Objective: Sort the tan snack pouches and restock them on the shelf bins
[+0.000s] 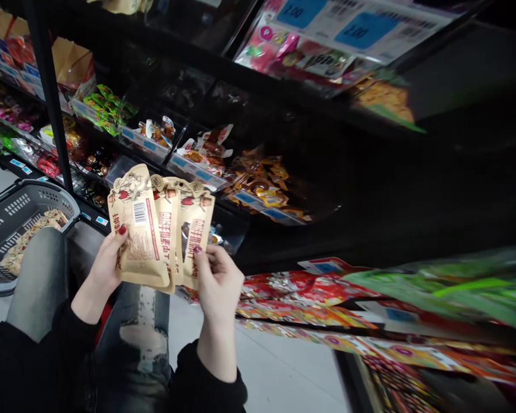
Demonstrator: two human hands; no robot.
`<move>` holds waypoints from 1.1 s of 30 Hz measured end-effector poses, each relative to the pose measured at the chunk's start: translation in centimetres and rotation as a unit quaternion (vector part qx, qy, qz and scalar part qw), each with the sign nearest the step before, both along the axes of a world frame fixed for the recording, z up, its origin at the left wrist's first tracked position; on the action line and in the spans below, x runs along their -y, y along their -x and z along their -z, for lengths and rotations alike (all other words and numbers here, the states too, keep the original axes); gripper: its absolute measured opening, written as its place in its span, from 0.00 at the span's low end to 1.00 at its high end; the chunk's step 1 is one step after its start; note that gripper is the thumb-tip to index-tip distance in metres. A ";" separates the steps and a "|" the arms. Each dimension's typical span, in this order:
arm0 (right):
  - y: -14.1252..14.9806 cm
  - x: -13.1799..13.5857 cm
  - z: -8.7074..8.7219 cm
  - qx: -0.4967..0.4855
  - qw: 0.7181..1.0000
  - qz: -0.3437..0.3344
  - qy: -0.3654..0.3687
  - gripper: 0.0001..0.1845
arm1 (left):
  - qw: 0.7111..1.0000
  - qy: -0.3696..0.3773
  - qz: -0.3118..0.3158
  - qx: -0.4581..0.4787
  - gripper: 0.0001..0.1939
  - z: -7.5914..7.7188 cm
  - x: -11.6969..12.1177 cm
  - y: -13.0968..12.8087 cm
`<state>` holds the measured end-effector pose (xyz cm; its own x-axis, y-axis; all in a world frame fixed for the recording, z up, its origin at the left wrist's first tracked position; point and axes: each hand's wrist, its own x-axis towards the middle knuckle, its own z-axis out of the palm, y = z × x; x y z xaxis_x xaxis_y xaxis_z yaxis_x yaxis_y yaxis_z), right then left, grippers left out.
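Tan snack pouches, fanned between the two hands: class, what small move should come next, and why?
Probably squaring the tan snack pouches into one even stack: they overlap but spread sideways, with the left hand gripping one end and the right hand the other, so a slight inward push might align them.

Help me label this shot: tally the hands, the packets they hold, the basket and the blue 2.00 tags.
Left hand and right hand: 2
Beige packets held: at least 3, as they overlap
Basket: 1
Blue tags reading 2.00: 2
Total: at least 8
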<state>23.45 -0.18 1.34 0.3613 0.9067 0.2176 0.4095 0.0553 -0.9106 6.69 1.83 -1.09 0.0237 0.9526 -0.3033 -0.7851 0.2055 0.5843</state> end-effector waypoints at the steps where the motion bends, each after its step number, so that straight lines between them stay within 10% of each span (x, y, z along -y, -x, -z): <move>1: 0.3 0.0 0.1 0.007 1.000 -0.019 0.001 0.10 | 1.000 0.002 0.002 0.007 0.20 0.0 0.0 -0.1; 10: 0.5 -0.5 1.1 0.060 0.993 -0.097 0.005 0.11 | 0.999 -0.009 0.046 0.017 0.21 0.3 -0.1 -0.1; 18: 2.6 0.1 -1.5 0.176 0.980 -0.087 -0.044 0.10 | 0.995 -0.037 0.014 -0.089 0.20 0.2 0.0 -1.0; 25: 3.7 -0.4 -1.6 0.137 0.985 -0.081 0.068 0.14 | 0.990 -0.055 -0.004 -0.127 0.20 0.5 -0.1 -0.6; 33: 3.9 -0.6 -1.1 0.010 0.995 -0.104 -0.003 0.12 | 0.982 -0.053 -0.004 -0.180 0.23 0.8 -0.2 -0.7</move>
